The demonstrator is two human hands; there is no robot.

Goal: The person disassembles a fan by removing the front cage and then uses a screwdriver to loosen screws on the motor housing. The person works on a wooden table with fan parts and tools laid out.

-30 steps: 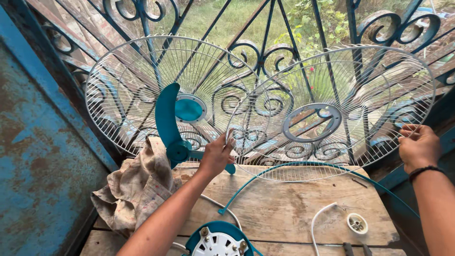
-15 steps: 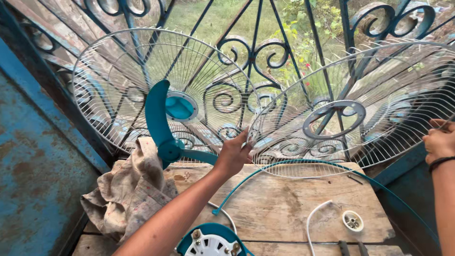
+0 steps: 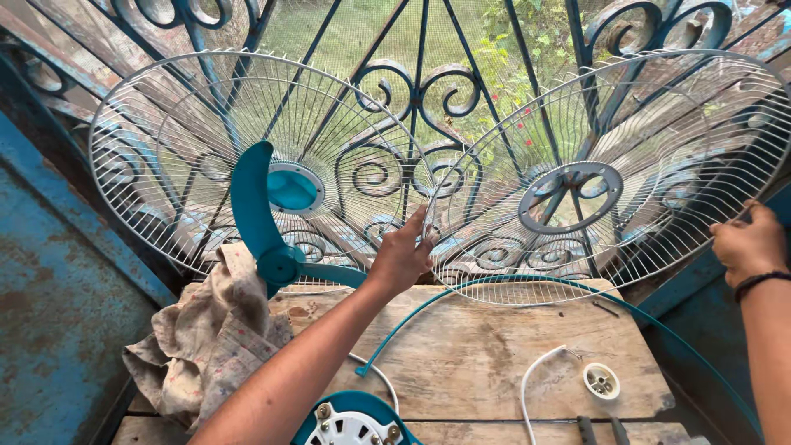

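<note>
Left hand [image 3: 401,257] gripped rim of right wire fan guard [image 3: 610,173], right hand [image 3: 748,245] closed on its far edge; teal fan blade [image 3: 262,222], second guard [image 3: 247,165], crumpled rag [image 3: 206,346] beside; iron grille [image 3: 420,91] behind

Thin white-coated metal wire, smooth and faintly glossy, in the right fan guard [image 3: 610,165] between the fingers. Same wire in the left fan guard [image 3: 247,165]. Glossy teal plastic in the fan blade [image 3: 255,214] left of the fingers. Rough, weathered wood in the counter [image 3: 486,354] below; soft, crumpled, stained cloth in the rag [image 3: 206,346].
</note>
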